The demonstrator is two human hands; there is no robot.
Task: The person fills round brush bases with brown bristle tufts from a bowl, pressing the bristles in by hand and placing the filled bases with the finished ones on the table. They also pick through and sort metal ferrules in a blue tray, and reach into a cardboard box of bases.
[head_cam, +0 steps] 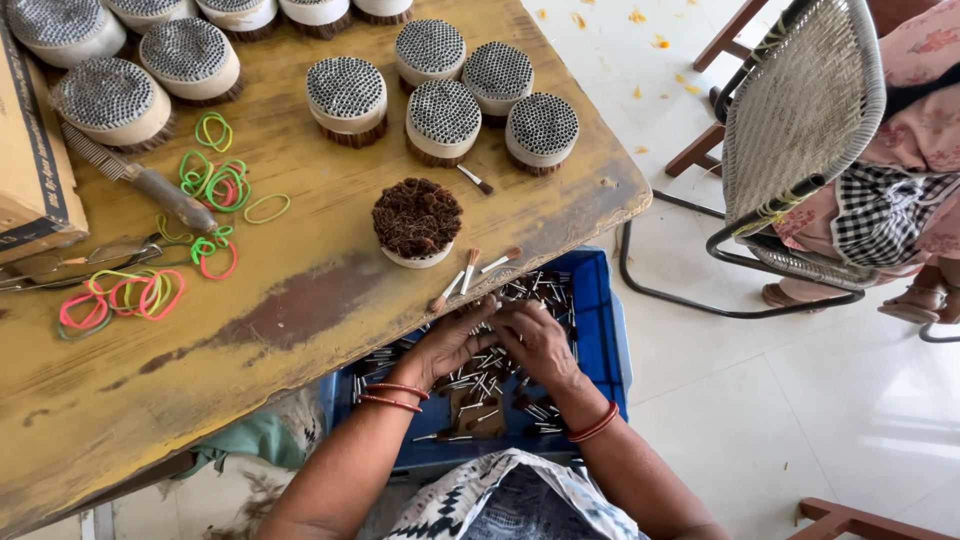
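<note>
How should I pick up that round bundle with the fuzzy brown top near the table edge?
Probably best to grip the brown-topped bundle by its pale band around the base, coming from above with fingers on opposite sides. It stands upright, apart from the other bundles, so its sides are free; the bristly top looks loose and easy to muss.

blue crate (600, 300), yellow worn table (330, 230), neon rubber bands (215, 185)

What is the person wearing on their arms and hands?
Both forearms are bare, with no sleeves or gloves in view. The left hand has two thin reddish-orange bangles at the wrist; the right hand has what looks like one or two of the same colour. No rings can be made out. A black-and-white patterned garment shows at the bottom edge.
</note>
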